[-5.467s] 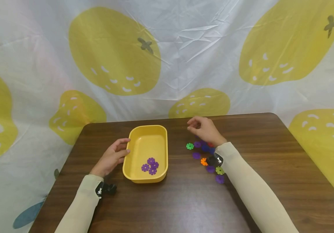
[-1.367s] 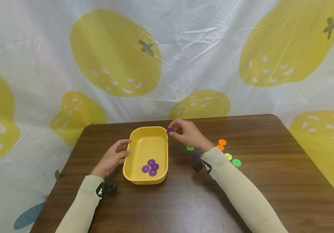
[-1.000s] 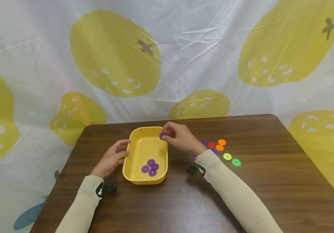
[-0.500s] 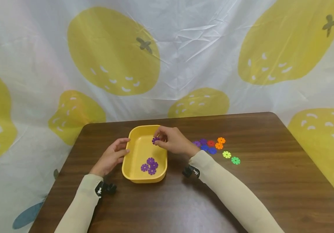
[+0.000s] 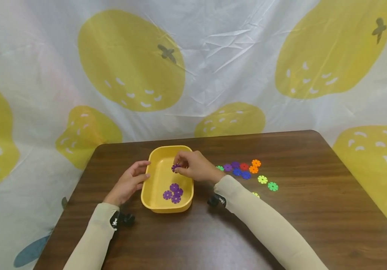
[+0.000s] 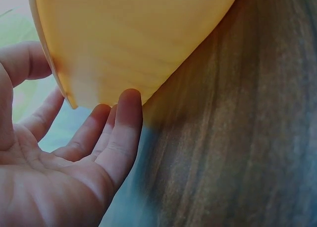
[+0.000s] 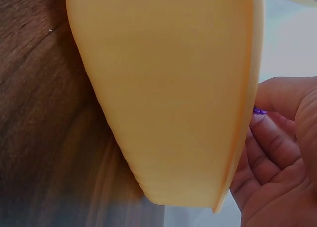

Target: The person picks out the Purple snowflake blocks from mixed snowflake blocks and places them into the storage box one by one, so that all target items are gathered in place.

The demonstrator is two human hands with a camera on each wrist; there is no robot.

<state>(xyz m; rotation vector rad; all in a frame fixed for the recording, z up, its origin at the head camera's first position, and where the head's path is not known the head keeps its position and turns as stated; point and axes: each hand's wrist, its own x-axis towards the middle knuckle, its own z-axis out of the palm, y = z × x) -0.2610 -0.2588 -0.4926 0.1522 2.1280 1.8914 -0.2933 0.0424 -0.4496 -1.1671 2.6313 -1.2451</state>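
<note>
A yellow plastic basin [image 5: 146,198] stands on the table, with several purple snowflake building discs [image 5: 175,198] clustered at its near end. My right hand [image 5: 196,167] reaches over the basin's right rim and pinches one more purple snowflake disc [image 5: 174,168] between thumb and fingertips, above the basin floor. In the right wrist view only a sliver of that purple disc [image 7: 259,111] shows past the rim. My left hand [image 5: 129,182] holds the left side of the basin. The left wrist view shows one digit passing behind the rim and other fingertips [image 6: 130,100] against the outer wall.
Right of the basin lie loose snowflake discs, among them a red disc [image 5: 244,166], a blue disc [image 5: 246,175], an orange disc [image 5: 256,163] and a green disc [image 5: 273,186]. My right forearm [image 5: 264,213] covers part of that area. A fruit-print curtain [image 5: 207,75] hangs behind the table.
My right hand has come left from beyond the loose discs, carrying a purple disc over the right rim and farther into the basin. The left hand and the basin have stayed put.
</note>
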